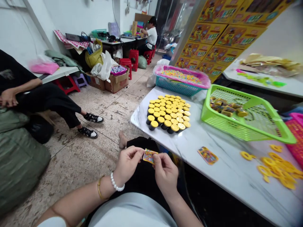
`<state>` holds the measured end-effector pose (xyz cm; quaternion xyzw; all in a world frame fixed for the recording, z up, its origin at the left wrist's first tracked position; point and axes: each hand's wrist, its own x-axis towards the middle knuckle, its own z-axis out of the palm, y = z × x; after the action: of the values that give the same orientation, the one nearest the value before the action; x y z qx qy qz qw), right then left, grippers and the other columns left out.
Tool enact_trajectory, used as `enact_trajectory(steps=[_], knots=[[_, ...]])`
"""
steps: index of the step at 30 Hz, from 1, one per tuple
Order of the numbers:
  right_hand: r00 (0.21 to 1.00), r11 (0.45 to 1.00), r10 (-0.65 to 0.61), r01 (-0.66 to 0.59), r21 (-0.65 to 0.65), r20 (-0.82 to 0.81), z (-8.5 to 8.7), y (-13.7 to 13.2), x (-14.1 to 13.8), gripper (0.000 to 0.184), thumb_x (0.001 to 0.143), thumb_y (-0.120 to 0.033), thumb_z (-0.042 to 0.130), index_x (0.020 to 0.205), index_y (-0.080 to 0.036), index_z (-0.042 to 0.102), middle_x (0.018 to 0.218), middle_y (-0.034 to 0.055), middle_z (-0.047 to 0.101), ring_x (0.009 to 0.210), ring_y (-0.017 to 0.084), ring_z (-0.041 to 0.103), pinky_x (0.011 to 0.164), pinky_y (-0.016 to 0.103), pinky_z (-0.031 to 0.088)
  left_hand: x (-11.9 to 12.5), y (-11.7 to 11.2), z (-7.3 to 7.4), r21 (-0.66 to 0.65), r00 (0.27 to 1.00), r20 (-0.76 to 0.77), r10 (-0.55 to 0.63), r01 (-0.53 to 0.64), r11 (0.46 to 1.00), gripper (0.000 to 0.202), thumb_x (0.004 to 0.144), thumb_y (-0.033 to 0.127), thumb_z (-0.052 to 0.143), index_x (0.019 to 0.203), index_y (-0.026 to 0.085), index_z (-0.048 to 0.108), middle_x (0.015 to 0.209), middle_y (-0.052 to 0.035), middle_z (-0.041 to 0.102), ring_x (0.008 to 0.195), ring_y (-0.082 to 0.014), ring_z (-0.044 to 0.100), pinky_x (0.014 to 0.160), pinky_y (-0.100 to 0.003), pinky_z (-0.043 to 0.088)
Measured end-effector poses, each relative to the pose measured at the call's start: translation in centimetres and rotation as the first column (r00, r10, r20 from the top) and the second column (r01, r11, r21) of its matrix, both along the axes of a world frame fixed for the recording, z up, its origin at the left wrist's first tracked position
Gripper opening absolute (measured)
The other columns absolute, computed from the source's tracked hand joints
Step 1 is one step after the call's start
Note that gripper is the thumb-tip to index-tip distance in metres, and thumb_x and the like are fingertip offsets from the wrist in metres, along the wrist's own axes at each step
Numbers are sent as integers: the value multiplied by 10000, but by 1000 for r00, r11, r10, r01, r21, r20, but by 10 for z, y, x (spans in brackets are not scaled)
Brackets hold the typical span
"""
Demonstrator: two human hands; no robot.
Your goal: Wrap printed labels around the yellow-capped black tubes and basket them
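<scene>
A small, colourful printed label (148, 155) is held over my lap between both hands. My left hand (126, 164), with a pearl bracelet and a gold bangle at its wrist, pinches the label's left edge. Thumb and fingers of my right hand (166, 173) grip its right side and cover part of it. Similar printed labels (208, 155) lie on the marble-patterned table (189, 145) to my right. Several small dark tubs with yellow lids (168, 115) stand grouped on the same table, beyond my hands.
A green basket (246, 134) holds wrapped, filled tubs (227, 108). Yellow plastic pieces (276, 170) lie at the right. Behind is a teal basket (175, 86) of colourful bits. A seated person's legs (56, 97) and a green sack (21, 173) are left; another person (150, 34) sits far back.
</scene>
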<state>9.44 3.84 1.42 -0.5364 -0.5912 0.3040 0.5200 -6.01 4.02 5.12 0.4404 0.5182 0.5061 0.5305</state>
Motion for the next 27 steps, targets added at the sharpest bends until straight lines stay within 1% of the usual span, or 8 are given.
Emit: enact_trajectory(steps=[4,6,11,13,15,18,21,27], knots=[[979,979,91,-121,162,181,3,3,-5,198,940,-229,593,746,-195,601,653,-17,605,564,110,553,540,217,435,-5,5,-4,1,999,-9,-32,32,999,280,781,397,714,687,135,750,729,-59,647,710,-146,590,644,-251,477],[951,952,137,-204,228,278,5,8,-9,172,935,-185,600,763,-192,604,668,-10,610,572,109,562,551,219,443,-11,10,-5,-69,999,29,-18,20,997,244,708,373,777,724,130,763,740,-64,672,691,-141,600,619,-242,475],[863,882,155,-340,327,480,17,25,-17,168,944,-140,573,786,-192,602,689,11,617,603,125,580,580,238,461,-34,20,-11,-325,970,229,-75,149,934,360,656,438,807,758,106,712,491,38,521,381,-35,347,371,-186,177],[852,864,53,-301,404,521,27,39,-15,123,946,-180,586,829,-195,623,726,24,636,645,140,601,621,251,477,-41,22,-14,-337,950,307,-53,161,928,388,652,456,811,766,112,671,507,32,554,350,-23,342,356,-181,144],[817,850,-182,-149,506,547,37,56,-13,91,938,-271,619,927,-187,650,751,36,637,672,159,605,637,266,469,-46,23,-17,-338,929,369,-28,162,927,392,669,462,801,771,120,639,531,12,599,324,-17,346,344,-178,136],[619,835,-455,45,549,641,46,83,-11,316,917,-438,632,1068,-161,661,790,62,633,711,191,594,600,286,403,-46,25,-15,-350,896,444,-14,188,918,352,698,417,794,794,110,649,561,-12,635,315,-14,370,331,-167,133],[475,876,-452,77,476,755,44,98,-12,362,918,-510,592,1016,-171,670,847,75,638,701,189,557,548,291,304,-44,31,-8,-377,872,490,13,199,904,280,699,317,813,807,94,683,569,-14,633,335,-20,423,322,-148,161],[454,899,-421,95,427,786,38,101,-15,244,919,-420,577,865,-183,601,851,56,606,682,164,515,530,287,247,-45,47,3,-437,803,585,109,199,877,121,724,141,788,734,83,683,608,-23,650,373,-10,449,303,-103,158]])
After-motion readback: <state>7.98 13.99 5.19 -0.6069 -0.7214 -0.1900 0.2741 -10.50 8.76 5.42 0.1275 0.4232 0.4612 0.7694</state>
